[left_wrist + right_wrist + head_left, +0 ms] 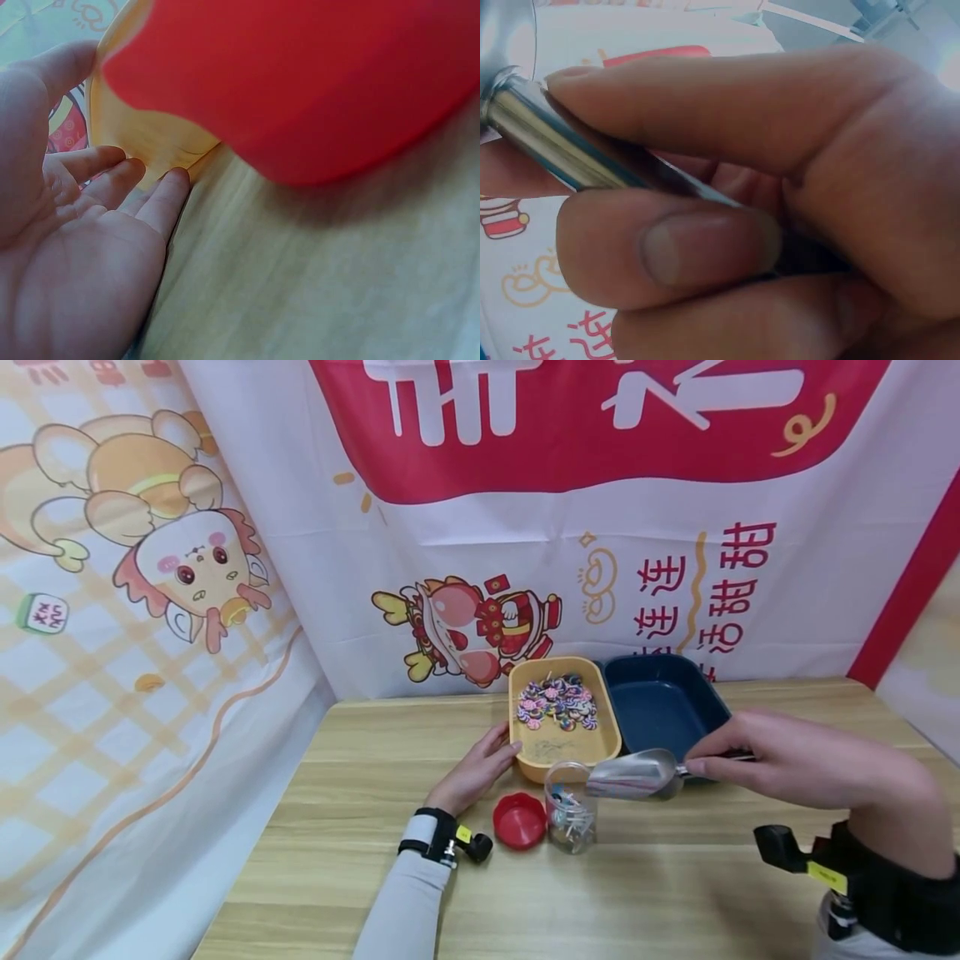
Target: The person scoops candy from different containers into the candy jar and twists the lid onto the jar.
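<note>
My right hand [787, 760] grips the handle of a metal scoop [637, 773]; the right wrist view shows fingers and thumb round the shiny handle [562, 139]. The scoop's mouth points left, at the rim of a clear jar [572, 814] that holds small pieces with white sticks. Behind the jar stands a yellow tray [566, 753] with many small swirl-patterned, lollipop-like pieces [557, 700]. My left hand [476, 770] rests against the tray's left front side, fingertips touching its outer wall [169, 135]. Whether the scoop holds anything is unclear.
A red scalloped lid [520, 821] lies left of the jar, close to my left wrist. A dark blue tray [660, 710] stands right of the yellow one, behind my right hand. Printed cloth [465, 535] hangs along the back edge of the wooden table [360, 760].
</note>
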The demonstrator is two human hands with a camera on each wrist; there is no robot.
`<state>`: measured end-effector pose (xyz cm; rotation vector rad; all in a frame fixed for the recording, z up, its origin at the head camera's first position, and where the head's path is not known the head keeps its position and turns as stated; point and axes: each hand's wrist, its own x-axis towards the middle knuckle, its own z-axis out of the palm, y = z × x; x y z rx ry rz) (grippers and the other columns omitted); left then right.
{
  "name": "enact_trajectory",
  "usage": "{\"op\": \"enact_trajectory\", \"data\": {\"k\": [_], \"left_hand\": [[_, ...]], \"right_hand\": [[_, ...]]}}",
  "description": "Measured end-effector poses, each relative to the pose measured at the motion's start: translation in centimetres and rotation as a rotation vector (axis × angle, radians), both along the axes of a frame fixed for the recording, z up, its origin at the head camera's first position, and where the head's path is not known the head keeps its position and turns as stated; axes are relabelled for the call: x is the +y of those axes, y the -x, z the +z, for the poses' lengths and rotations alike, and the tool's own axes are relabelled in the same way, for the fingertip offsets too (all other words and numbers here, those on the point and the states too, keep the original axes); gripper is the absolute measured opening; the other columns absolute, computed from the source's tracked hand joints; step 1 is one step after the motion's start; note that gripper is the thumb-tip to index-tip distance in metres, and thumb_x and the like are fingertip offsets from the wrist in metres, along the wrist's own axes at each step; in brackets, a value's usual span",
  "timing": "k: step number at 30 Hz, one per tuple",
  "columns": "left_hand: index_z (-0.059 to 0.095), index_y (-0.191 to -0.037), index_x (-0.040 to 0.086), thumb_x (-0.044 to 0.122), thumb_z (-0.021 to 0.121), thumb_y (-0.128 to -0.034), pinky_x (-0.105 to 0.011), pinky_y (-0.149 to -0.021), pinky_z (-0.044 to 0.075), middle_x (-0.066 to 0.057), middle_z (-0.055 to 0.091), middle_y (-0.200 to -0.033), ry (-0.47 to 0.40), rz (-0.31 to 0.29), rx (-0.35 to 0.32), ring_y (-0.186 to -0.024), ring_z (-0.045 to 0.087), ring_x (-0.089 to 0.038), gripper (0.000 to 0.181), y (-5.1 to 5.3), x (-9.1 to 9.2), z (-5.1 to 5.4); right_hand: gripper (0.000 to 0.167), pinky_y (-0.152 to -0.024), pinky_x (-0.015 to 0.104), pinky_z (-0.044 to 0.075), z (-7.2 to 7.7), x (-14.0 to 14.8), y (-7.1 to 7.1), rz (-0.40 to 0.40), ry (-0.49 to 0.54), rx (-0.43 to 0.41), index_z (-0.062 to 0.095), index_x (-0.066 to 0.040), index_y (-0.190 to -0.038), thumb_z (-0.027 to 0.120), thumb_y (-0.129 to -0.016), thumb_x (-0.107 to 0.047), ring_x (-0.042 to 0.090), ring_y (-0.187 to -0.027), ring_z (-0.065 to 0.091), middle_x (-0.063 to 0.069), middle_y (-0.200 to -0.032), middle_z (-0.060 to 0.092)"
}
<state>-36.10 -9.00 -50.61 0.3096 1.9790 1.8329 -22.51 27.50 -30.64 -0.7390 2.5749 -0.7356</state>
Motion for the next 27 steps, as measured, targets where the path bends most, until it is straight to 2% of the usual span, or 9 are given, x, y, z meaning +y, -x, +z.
{"op": "enact_trajectory", "data": {"k": [5,9,13,16,19,23,27], "left_hand": [[0.017,-0.165,0.018,0.037,0.056,-0.1056,-0.037,-0.122,0.034,-0.007,0.021,-0.170,-0.006,-0.004,-0.002,-0.152,0.030,-0.021,0.074,-0.2,0.0,-0.2],[0.017,-0.165,0.018,0.038,0.057,-0.1049,-0.037,-0.122,0.034,-0.006,0.021,-0.170,-0.003,-0.007,-0.005,-0.152,0.030,-0.021,0.075,-0.1,0.0,-0.2],[0.019,-0.165,0.019,0.037,0.057,-0.1052,-0.038,-0.122,0.033,-0.006,0.022,-0.170,-0.005,-0.001,0.000,-0.152,0.030,-0.021,0.073,0.0,-0.1,-0.2],[0.021,-0.165,0.020,0.035,0.057,-0.1054,-0.038,-0.123,0.032,-0.006,0.022,-0.170,-0.017,0.003,0.000,-0.153,0.029,-0.022,0.071,0.0,-0.4,-0.1],[0.021,-0.165,0.022,0.033,0.058,-0.1053,-0.039,-0.123,0.032,-0.006,0.021,-0.170,-0.025,-0.005,0.005,-0.153,0.028,-0.022,0.071,-0.2,-0.4,-0.1],[0.019,-0.165,0.023,0.032,0.058,-0.1053,-0.040,-0.123,0.031,-0.005,0.019,-0.170,-0.035,-0.014,0.016,-0.154,0.027,-0.024,0.072,-0.2,-0.1,-0.1],[0.021,-0.165,0.025,0.031,0.057,-0.1054,-0.040,-0.123,0.032,-0.004,0.020,-0.170,-0.040,-0.016,0.019,-0.153,0.028,-0.024,0.070,0.0,0.1,-0.2]], "right_hand": [[0.023,-0.057,0.024,0.047,-0.1,-0.1,0.5,-0.052,-0.011,0.030,0.078,-0.017,-0.112,0.062,-0.103,-0.030,0.014,-0.069,0.057,-0.006,-0.071,0.056],[0.022,-0.053,0.025,0.045,-0.6,-1.0,1.9,-0.138,-0.025,0.081,0.077,-0.012,-0.108,0.061,-0.104,-0.026,0.015,-0.064,0.053,-0.003,-0.070,0.054],[0.025,-0.049,0.026,0.039,-2.4,-3.3,4.2,-0.174,-0.045,0.132,0.077,-0.009,-0.092,0.056,-0.105,-0.018,0.014,-0.056,0.046,-0.003,-0.064,0.048],[0.030,-0.049,0.026,0.037,-4.2,-5.8,5.8,-0.204,-0.079,0.132,0.074,-0.009,-0.084,0.054,-0.105,-0.017,0.014,-0.054,0.045,-0.002,-0.063,0.048],[0.028,-0.051,0.028,0.038,-5.9,-8.0,6.6,-0.273,-0.142,0.129,0.072,-0.007,-0.085,0.055,-0.104,-0.017,0.016,-0.056,0.048,0.001,-0.065,0.051],[0.024,-0.053,0.030,0.040,-7.5,-9.7,7.0,-0.358,-0.220,0.172,0.072,-0.003,-0.093,0.055,-0.104,-0.016,0.019,-0.061,0.052,0.004,-0.070,0.055],[0.023,-0.051,0.031,0.042,-8.9,-10.5,7.5,-0.422,-0.236,0.208,0.071,-0.002,-0.100,0.055,-0.105,-0.018,0.021,-0.061,0.054,0.007,-0.071,0.056]]}}
